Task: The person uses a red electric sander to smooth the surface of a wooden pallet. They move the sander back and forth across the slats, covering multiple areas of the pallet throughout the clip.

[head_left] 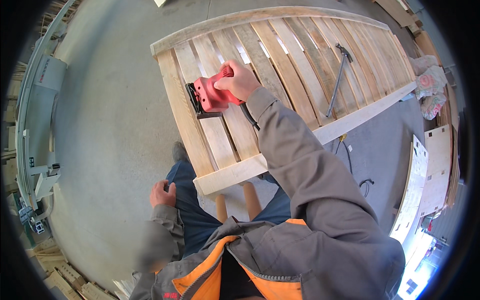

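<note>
My right hand [241,80] is wrapped round the red body of an electric sander [212,94], its dark flat pad low over the slats near the left end of a slatted wooden panel [230,175]. A black cord trails from the sander beneath my right forearm. Bare pale slats run between a curved far rail and a straight near rail. On the slats further right lies a hammer [338,77] with a dark head and grey handle. My left hand [163,194] rests beside my left knee, thumb apart from loosely bent fingers, holding nothing.
Two round brown posts [251,201] show between my legs under the near rail. A black cable [367,186] lies on the grey floor [115,150] to the right. Pale boards [412,185] and a patterned cloth bundle [431,85] stand at right; a long machine [47,80] lines the left.
</note>
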Motion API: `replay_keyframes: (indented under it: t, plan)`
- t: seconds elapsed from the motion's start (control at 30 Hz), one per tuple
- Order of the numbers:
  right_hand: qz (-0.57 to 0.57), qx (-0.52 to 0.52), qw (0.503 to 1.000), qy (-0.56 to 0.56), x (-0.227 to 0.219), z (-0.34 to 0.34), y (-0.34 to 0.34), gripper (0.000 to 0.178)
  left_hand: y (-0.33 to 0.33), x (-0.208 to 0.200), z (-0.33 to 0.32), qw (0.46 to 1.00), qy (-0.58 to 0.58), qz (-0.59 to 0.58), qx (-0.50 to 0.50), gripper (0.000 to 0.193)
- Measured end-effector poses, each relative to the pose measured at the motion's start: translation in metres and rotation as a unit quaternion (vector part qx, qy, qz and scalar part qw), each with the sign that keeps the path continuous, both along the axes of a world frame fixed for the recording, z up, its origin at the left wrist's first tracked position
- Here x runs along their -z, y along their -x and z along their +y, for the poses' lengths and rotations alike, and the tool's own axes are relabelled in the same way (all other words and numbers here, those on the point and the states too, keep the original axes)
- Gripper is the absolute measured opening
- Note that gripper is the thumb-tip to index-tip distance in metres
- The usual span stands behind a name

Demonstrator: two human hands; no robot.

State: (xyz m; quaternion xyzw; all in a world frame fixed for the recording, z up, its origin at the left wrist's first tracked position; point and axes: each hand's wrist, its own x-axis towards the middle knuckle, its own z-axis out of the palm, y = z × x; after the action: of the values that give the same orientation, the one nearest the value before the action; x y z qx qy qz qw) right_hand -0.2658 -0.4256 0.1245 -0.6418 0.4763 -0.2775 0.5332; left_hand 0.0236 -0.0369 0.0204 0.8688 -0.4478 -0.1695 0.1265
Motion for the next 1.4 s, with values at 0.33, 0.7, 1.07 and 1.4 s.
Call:
replay_keyframes:
  t: [0.33,0.7,1.07,1.4]
  plan:
    - [-0.018,0.002,1.000,-0.006,0.004,-0.038,-0.019,0.056,0.000,0.001,-0.005,1.000,-0.002,-0.010,0.008,0.030]
    - [-0.012,0.005,1.000,0.011,0.006,-0.103,-0.055,0.050,-0.002,-0.002,-0.008,1.000,-0.010,0.000,0.004,0.031]
    - [0.004,-0.014,1.000,0.017,0.000,-0.155,-0.088,0.048,-0.005,-0.009,-0.011,1.000,-0.007,0.015,0.009,0.032]
    - [-0.010,-0.009,0.999,0.030,0.002,-0.196,-0.111,0.048,-0.003,-0.013,-0.016,1.000,-0.004,0.015,0.015,0.032]
